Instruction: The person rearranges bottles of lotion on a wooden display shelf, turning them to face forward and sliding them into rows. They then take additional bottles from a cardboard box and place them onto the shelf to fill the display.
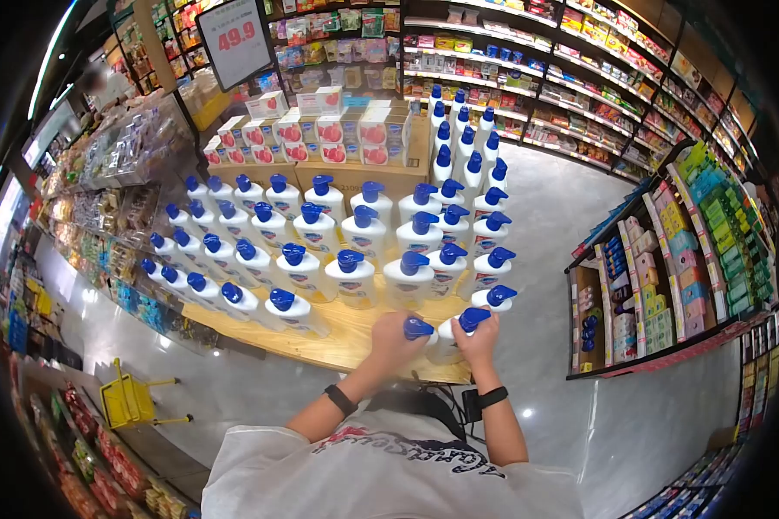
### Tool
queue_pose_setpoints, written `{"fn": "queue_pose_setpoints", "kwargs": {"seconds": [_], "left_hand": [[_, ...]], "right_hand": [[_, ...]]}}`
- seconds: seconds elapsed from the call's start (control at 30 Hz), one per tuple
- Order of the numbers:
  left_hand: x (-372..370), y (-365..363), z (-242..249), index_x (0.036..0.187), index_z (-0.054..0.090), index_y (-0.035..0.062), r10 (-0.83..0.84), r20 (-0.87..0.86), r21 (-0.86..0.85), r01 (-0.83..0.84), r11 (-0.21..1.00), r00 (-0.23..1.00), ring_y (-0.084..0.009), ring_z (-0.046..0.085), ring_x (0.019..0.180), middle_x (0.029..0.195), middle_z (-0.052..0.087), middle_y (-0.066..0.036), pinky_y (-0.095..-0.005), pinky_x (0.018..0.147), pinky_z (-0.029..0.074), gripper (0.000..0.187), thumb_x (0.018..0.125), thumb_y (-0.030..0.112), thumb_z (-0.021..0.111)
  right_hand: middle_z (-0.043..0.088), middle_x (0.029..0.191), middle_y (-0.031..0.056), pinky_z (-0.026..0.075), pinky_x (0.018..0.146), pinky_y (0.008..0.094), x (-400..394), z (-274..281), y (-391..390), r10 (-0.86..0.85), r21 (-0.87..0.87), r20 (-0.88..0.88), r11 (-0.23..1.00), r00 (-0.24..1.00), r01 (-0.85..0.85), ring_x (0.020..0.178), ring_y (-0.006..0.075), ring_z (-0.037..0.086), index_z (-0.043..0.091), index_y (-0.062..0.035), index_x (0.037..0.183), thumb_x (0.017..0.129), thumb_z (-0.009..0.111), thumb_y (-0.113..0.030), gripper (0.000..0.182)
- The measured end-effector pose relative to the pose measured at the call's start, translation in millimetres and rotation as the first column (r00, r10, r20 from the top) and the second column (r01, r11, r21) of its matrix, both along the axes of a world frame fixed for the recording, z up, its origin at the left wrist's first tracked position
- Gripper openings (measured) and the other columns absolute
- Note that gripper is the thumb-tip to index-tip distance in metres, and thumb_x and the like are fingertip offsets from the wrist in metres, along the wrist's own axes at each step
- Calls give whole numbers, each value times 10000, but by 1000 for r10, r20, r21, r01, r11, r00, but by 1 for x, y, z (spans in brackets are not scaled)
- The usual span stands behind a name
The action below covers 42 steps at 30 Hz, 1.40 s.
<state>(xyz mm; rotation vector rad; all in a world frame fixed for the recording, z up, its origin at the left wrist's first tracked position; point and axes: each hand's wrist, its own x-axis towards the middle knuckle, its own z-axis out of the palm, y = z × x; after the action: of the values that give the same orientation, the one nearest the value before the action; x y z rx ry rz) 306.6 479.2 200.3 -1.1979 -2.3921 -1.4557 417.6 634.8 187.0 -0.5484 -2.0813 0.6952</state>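
My left hand [395, 342] is wrapped round a white pump bottle with a blue top [418, 329] near the front edge of the wooden table [342, 336]. Close beside it, my right hand [479, 337] grips another white bottle with a blue pump [473, 319]. Several rows of like bottles stand upright behind my hands, among them one [350, 275] just beyond the left hand and one [495, 297] just behind the right. Another bottle [287, 308] stands at the front, left of my hands. My palms hide part of both held bottles.
Boxes with red fruit pictures [329, 134] are stacked at the back, beside a price sign [234, 41]. A low shelf unit [658, 259] stands at the right and a yellow stand [128, 398] on the floor at the left. Tall stocked shelves [485, 52] line the back.
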Motion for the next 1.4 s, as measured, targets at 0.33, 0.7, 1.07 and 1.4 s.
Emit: {"fn": "queue_pose_setpoints", "kwargs": {"seconds": [0.33,0.7,1.07,1.4], "left_hand": [[-17,-8,22,927,667,79,-238,96,-107,248,963,966,-270,675,758,812,680,-116,-353,676,527,338,703,309,773],[-27,-10,15,901,693,63,-363,118,12,364,931,924,-271,678,728,817,688,-113,-355,651,540,322,724,321,771],[-28,-4,-2,873,702,59,-344,29,116,339,934,938,-263,683,751,834,694,-111,-341,682,542,306,666,263,799],[-25,1,-13,846,679,54,-265,-89,191,277,942,960,-263,674,692,778,675,-100,-352,629,538,325,640,275,799]], "right_hand": [[564,888,113,424,776,435,24,-16,-23,-128,-52,21,990,992,129,857,334,524,593,-36,873,634,750,-168,314],[540,925,139,409,791,448,40,-5,-52,-269,-64,86,959,959,275,883,350,494,596,-16,926,661,742,-226,368],[567,933,138,398,826,446,18,-19,-29,-341,-104,77,932,937,348,903,345,511,586,6,919,694,759,-187,342],[566,912,134,409,810,444,15,-11,-32,-352,-43,66,934,934,355,887,344,516,580,-5,908,720,736,-178,299]]}}
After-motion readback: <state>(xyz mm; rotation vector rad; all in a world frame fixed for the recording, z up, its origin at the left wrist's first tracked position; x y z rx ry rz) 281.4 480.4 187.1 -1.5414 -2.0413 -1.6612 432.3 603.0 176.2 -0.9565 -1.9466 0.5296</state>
